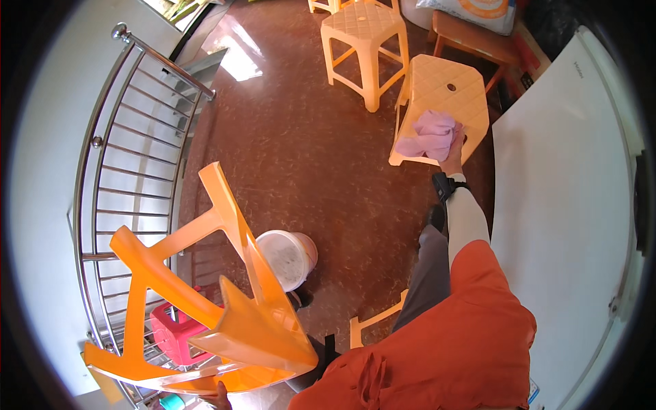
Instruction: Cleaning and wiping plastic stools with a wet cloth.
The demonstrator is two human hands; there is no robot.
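Note:
My right hand (452,154) grips a crumpled pink cloth (435,134) over the near end of a light-orange plastic stool (446,77) that stands upright at the upper right. At the lower left, my left hand (221,397) holds a brighter orange plastic stool (256,333) by its edge, tilted with its legs pointing up and left. Most of that hand is hidden by the stool and the picture's rim. A round bucket (285,259) with cloudy water stands on the floor just right of the tilted stool's legs.
Another light-orange stool (364,25) stands farther off. A stainless-steel railing (136,148) runs along the left, with a pink-red plastic stool (177,333) beside it. A white appliance (558,154) borders the right. A wooden stool (471,38) bears a sack. Part of a light-orange stool (376,318) shows near my legs.

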